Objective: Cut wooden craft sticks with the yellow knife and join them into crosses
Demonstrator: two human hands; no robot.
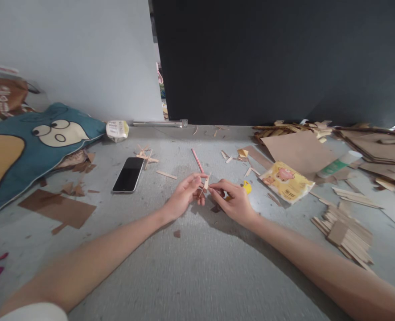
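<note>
Both hands meet at table centre, fingertips nearly touching. Left hand (184, 196) pinches a small wooden stick piece (205, 183) between thumb and fingers, upright-tilted; right hand (232, 203) closes its fingertips on the lower end of the same piece. Stick sits between the two hands, just above the grey table (197, 276). Pink pencil (197, 160) lies just beyond the left hand. Yellow scrap (247, 187) just right of the right hand. Phone (128, 174) left, well apart. Yellow packet (286, 180) and stick pile (346, 234) right.
</note>
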